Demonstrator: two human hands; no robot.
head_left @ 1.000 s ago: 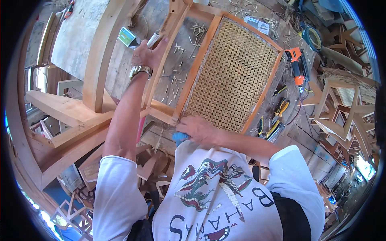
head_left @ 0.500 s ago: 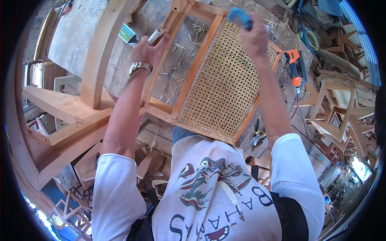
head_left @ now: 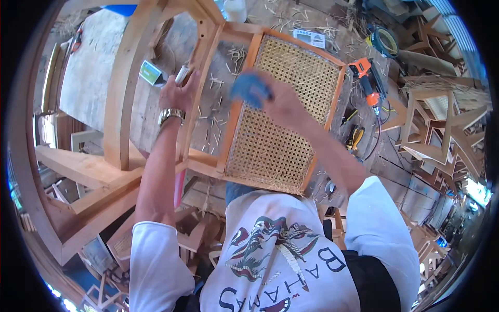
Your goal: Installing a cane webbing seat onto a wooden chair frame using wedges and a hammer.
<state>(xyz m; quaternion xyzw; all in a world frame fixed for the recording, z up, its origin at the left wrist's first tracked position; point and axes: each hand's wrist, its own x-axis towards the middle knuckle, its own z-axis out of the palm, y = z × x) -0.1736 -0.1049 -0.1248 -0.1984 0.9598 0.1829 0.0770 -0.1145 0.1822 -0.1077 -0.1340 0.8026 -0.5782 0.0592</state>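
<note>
A wooden chair frame (head_left: pixel 201 78) lies tilted in front of me, with a woven cane panel (head_left: pixel 283 119) set in its orange-brown border. My left hand (head_left: pixel 178 93) grips the frame's left rail; a metal watch sits on that wrist. My right hand (head_left: pixel 275 101) hovers over the cane panel's upper left, blurred by motion, closed on a blue pad or cloth (head_left: pixel 249 89).
An orange power drill (head_left: pixel 365 78) and yellow-handled tools (head_left: pixel 356 136) lie right of the panel. Cane offcuts (head_left: pixel 223 99) litter the workbench (head_left: pixel 93 78). More wooden chair frames (head_left: pixel 442 125) stack at the right. A small green box (head_left: pixel 150 73) rests on the bench.
My right hand rose from the panel's lower edge to its top with the blue pad, then came back down to the upper left. The left hand stayed on the rail.
</note>
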